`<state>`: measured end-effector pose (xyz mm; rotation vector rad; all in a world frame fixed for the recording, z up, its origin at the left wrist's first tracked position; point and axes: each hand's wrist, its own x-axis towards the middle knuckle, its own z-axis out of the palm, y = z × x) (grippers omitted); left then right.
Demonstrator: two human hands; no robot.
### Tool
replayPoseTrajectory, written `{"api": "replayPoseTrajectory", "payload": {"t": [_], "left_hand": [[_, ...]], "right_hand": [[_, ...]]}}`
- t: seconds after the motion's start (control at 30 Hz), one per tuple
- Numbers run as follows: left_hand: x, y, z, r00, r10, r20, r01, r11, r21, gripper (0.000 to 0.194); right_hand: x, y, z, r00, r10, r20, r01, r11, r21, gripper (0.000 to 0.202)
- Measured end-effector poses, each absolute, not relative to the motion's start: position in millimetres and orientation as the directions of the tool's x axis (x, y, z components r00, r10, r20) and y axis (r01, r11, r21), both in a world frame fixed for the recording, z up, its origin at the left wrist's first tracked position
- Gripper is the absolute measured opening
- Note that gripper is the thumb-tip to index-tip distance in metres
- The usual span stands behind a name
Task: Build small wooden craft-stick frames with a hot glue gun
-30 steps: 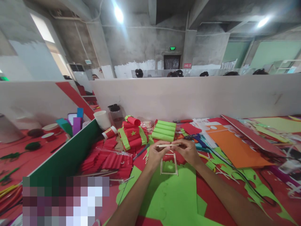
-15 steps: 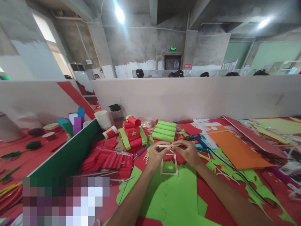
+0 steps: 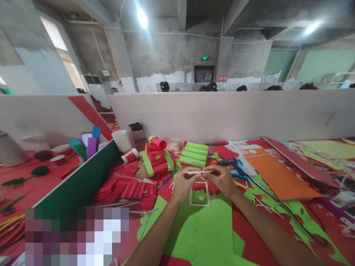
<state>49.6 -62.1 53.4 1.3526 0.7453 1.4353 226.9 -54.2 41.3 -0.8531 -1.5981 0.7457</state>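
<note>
While the left hand [image 3: 183, 181] and right hand [image 3: 222, 180] pinch the sticks [image 3: 199, 171], light, even pressure should best hold them aligned.

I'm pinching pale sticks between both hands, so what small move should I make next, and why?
Perhaps lower the held sticks toward the stick frame: your left hand and right hand pinch them, and the frame, made of similar pale pieces, lies just nearer you, partly over green paper.

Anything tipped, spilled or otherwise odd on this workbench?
Yes: the red-and-white paper cup lies tipped on its side near an upright black-lidded bottle, with no visible spill. Lower left, a pixelated patch hides part of the scene.
</note>
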Motion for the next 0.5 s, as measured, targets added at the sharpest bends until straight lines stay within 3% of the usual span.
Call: {"api": "replayPoseTrajectory", "payload": {"t": [0.5], "left_hand": [[47.8,-61.5,52.1,0.128,0.929,0.349,-0.217,-0.317,0.923,0.022]], "right_hand": [[226.2,-57.4,46.0,-0.103,0.828,0.552,0.186,0.561,-0.807,0.016]]}}
